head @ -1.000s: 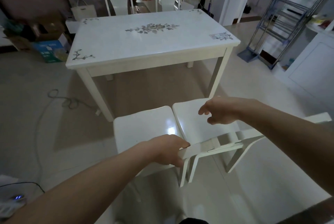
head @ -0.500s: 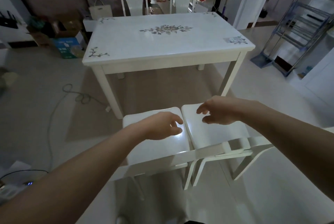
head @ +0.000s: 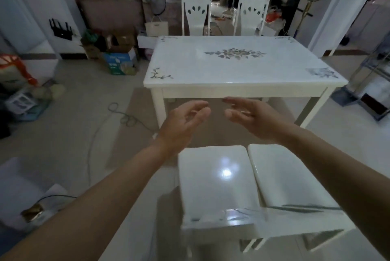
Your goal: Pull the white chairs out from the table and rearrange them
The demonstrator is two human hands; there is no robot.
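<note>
1. Hands — left hand (head: 185, 121) and right hand (head: 251, 119), both bare, raised in the air with palms turned toward each other. Fingers are relaxed and slightly curved; neither hand holds or touches anything. The two are near each other but apart.
2. Near pair of glossy white chairs with smooth seats — left-side chair (head: 215, 182) and right-side chair (head: 291, 180). They stand side by side below the forearms with a narrow gap between the seats, well apart from the table's near edge. Their top rails lie at the bottom of the view, blurred.
3. White rectangular dining table (head: 242, 90) with a grey floral motif at the centre and sprigs at the corners. It stands beyond the hands, all its near legs on the pale tiled floor.
4. Far pair of white chairs with leaf-shaped cut-outs in their upright backs: one (head: 195, 18) behind the table's far left corner, the other (head: 251, 17) behind its far right part, apart from each other.
5. Grey cable (head: 118, 113), looped on the floor left of the table.
6. Blue-and-white cardboard box (head: 119, 63), on the floor by the left wall among other clutter.
7. Black router with upright antennas (head: 61, 29), against the left wall.
8. Metal shelving rack (head: 375, 83), at the right edge.
</note>
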